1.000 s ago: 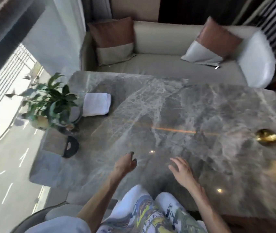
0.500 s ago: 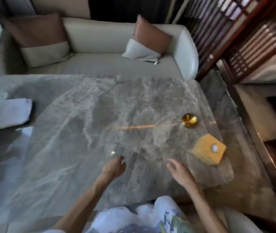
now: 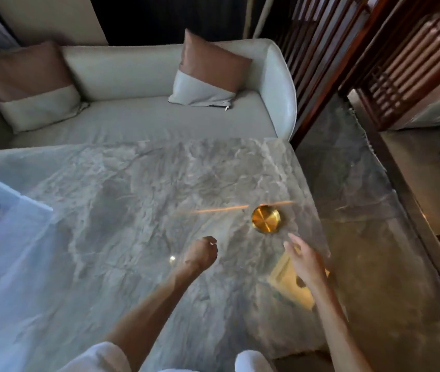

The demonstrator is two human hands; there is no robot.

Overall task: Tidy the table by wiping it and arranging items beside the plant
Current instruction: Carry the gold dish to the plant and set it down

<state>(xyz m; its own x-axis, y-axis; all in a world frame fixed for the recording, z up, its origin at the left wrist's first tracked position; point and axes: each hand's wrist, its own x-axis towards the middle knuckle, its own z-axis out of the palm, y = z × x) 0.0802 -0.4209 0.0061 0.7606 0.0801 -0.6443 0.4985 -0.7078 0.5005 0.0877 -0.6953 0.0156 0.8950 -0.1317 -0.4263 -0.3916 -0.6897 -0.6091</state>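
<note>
- Head view: the gold dish (image 3: 266,219) is seen on the desk (image 3: 133,210) near its right edge.
- The right hand (image 3: 304,260) is held open, fingers spread, above the yellow box (image 3: 291,284); nothing is gripped.
- The left hand (image 3: 201,255) is curled shut, empty.
- The dish is judged rigid, light and slippery; its rim should be pinched.

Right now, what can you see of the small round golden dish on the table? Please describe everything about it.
The golden dish is small, round and shallow, with a low raised rim. It looks like polished brass or a similar metal, and fine lines radiate from its centre. It appears empty and sits flat on the grey marble table near the right edge. Nothing touches it: the right hand is open just in front of it, and the yellow box lies nearer to the person.
</note>
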